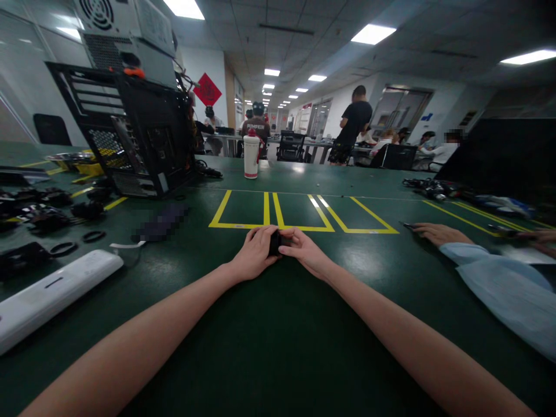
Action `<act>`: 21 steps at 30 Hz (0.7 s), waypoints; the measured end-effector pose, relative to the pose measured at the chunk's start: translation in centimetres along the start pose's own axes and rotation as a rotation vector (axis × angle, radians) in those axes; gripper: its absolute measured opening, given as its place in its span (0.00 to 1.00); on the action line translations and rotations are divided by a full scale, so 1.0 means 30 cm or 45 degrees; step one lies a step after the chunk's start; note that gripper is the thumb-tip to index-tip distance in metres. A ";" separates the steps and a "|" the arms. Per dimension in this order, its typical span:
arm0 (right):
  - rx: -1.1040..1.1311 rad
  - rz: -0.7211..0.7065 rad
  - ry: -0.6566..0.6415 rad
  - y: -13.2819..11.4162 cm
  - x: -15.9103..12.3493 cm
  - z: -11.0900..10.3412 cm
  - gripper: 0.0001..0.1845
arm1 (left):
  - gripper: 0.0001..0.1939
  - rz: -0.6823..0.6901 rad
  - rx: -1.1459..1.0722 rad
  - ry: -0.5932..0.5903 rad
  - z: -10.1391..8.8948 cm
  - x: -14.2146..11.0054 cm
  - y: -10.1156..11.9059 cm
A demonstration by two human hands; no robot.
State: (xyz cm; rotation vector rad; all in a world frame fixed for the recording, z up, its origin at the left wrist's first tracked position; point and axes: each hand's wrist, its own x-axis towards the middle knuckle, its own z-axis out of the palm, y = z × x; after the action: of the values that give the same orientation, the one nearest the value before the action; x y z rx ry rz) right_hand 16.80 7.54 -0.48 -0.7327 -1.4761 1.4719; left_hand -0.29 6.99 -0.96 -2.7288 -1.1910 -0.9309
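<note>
Between my two hands, low over the green table, is a small black object, mostly covered by fingers. Its kind cannot be made out. My left hand wraps over its left side, fingers bent round it. From the right, the thumb and fingers of my right hand pinch its other side. Just beyond the hands, yellow tape rectangles mark the tabletop.
A computer case with power supplies on top stands at left. Nearby lie black parts, black rings and a white elongated device. A white tumbler stands behind. At right a co-worker's hand rests near cables.
</note>
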 end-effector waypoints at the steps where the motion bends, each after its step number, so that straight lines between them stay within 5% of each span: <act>1: -0.017 -0.013 0.027 0.002 0.000 0.002 0.16 | 0.30 0.001 0.000 0.003 0.000 0.000 0.000; 7: -0.075 -0.024 0.120 0.012 0.006 0.004 0.16 | 0.30 0.008 -0.003 0.002 -0.004 -0.002 0.001; 14: -0.046 0.074 0.025 0.002 0.002 -0.010 0.21 | 0.31 -0.006 0.003 -0.011 -0.005 -0.003 0.001; 21: 0.046 0.073 0.106 -0.003 0.005 0.001 0.12 | 0.30 0.013 -0.005 -0.002 -0.006 -0.003 0.001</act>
State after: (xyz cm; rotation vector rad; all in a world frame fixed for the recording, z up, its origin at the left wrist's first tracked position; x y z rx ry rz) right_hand 16.72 7.66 -0.37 -0.8106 -1.3721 1.4895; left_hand -0.40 6.88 -0.86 -2.7368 -1.1754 -0.9315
